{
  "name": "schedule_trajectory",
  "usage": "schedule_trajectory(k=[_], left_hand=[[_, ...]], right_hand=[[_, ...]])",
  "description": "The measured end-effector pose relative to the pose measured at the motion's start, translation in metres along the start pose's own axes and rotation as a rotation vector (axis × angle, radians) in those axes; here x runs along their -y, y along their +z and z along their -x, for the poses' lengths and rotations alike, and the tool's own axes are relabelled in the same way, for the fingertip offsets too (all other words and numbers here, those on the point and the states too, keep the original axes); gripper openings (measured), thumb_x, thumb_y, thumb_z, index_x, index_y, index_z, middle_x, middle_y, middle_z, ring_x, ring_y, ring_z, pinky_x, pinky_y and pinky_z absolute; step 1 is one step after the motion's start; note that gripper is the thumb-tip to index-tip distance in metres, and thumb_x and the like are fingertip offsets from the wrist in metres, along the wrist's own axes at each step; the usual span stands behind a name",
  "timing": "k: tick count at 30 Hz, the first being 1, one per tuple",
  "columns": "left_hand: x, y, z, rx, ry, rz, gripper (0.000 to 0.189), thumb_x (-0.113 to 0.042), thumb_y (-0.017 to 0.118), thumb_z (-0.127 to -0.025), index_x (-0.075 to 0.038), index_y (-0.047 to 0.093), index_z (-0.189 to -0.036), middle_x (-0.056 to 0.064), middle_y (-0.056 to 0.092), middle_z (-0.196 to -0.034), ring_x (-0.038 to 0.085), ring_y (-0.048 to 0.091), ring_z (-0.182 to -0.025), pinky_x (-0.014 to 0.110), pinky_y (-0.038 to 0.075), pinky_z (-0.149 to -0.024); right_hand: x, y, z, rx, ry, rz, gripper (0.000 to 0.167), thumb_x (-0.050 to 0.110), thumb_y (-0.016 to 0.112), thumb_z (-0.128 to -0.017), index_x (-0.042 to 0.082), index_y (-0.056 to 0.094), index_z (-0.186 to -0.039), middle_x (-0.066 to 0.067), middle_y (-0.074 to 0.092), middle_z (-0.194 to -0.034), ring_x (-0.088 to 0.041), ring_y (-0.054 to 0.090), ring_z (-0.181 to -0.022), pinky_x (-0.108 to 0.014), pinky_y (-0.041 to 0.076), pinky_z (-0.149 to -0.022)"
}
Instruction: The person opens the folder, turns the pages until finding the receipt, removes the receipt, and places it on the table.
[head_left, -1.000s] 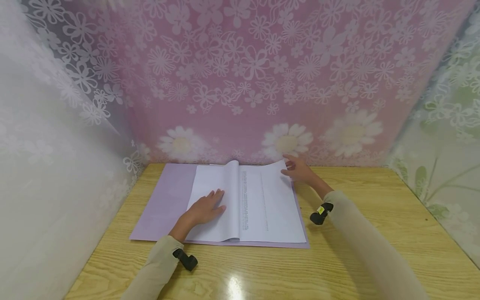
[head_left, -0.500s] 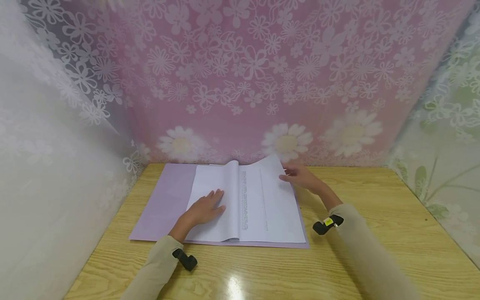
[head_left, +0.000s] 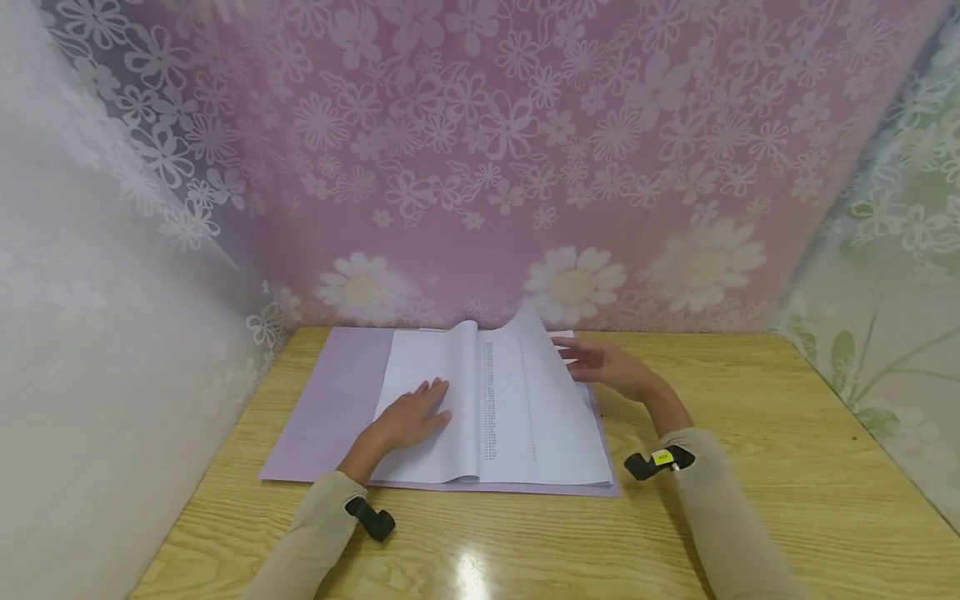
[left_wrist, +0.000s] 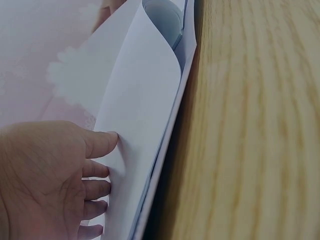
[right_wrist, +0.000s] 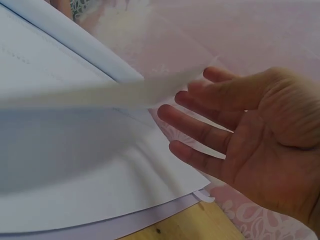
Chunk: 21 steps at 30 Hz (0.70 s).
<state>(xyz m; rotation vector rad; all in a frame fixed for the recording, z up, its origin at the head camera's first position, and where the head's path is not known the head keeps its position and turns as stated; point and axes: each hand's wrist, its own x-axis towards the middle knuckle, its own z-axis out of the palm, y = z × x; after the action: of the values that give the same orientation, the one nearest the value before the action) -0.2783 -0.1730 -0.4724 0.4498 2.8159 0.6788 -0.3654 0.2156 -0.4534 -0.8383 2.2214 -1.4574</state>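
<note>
A booklet with a lavender cover (head_left: pixel 330 400) lies spread on the table, its white pages turned partly over to the left. My left hand (head_left: pixel 408 417) rests with fingers spread on the left-hand page (left_wrist: pixel 135 110), which bulges into a curl near the spine. At the upper right, the right-hand page (head_left: pixel 543 400), with columns of small print, is lifted and bent leftward. My right hand (right_wrist: pixel 250 130) is at this page's outer edge, fingers extended and touching it. Beneath the raised page, another white sheet (right_wrist: pixel 100 200) shows in the right wrist view.
The wood-grain table (head_left: pixel 540 542) extends in front of the booklet and to its right. A pink floral curtain (head_left: pixel 480 167) hangs directly behind, with pale floral sheets at both sides. Each sleeved wrist carries a small black camera (head_left: pixel 371 518).
My right hand has moved a little down and toward me, its fingers straightening. The right-hand page's top corner has risen and swung left. My left hand has stayed in place.
</note>
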Motion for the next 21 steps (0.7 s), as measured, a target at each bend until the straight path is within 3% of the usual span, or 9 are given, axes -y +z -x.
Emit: schedule_trajectory(k=[7,16,21], left_hand=[[-0.001,0.0,0.001,0.008,-0.004,0.01,0.065,-0.038,0.049,-0.107,-0.008,0.03,-0.161,0.013,0.027,-0.168,0.035,0.021,-0.157,0.055,0.02,-0.127],[0.0,0.001,0.001,0.012,-0.009,0.006,0.066,-0.039,0.048,-0.107,-0.008,0.028,-0.162,0.013,0.026,-0.169,0.034,0.021,-0.158,0.055,0.019,-0.128],[0.002,0.0,-0.001,0.013,-0.024,0.001,0.065,-0.04,0.047,-0.107,-0.011,0.027,-0.162,0.01,0.025,-0.169,0.033,0.02,-0.158,0.055,0.02,-0.127]], right_hand=[[0.001,0.01,0.003,0.138,-0.016,-0.055,0.08,0.012,0.071,-0.095,0.024,0.03,-0.162,-0.018,0.032,-0.165,-0.043,0.048,-0.141,-0.039,0.053,-0.107],[0.014,0.022,-0.002,0.158,-0.052,0.018,0.094,0.005,0.076,-0.09,0.03,0.024,-0.163,-0.009,0.023,-0.17,-0.042,0.043,-0.146,-0.058,0.043,-0.114],[0.021,0.032,-0.006,0.167,-0.062,0.098,0.102,0.008,0.081,-0.086,0.036,0.02,-0.163,0.0,0.016,-0.173,-0.036,0.044,-0.147,-0.06,0.039,-0.116]])
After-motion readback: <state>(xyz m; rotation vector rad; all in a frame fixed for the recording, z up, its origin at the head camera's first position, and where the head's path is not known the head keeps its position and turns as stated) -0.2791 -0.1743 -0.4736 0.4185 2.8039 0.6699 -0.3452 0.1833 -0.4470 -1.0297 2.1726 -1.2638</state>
